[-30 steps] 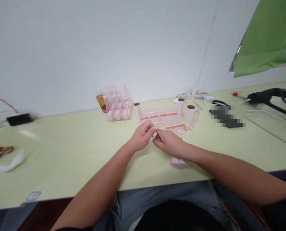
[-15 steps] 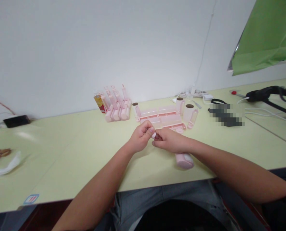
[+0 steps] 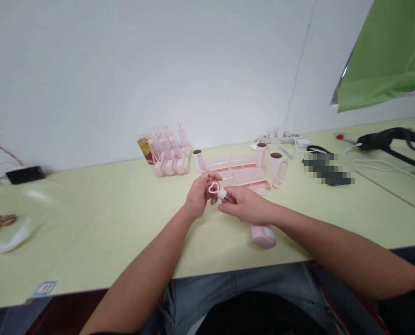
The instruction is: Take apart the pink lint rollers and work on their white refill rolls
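At frame centre, the right hand [image 3: 245, 204] has its grip closed round a small heart-looped tube [image 3: 229, 198]; the left hand's [image 3: 197, 195] is half open beside the loop, contact unclear. A pink roller case [image 3: 263, 236] lies between right wrist and bench [image 3: 123, 223] front edge; bench surface stretches left.

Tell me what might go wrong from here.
The small tube might slip: only the right hand seems to grip it, with the left hand open by its looped cap. The pink case lies beside the right forearm, so a sweep could send it rolling.
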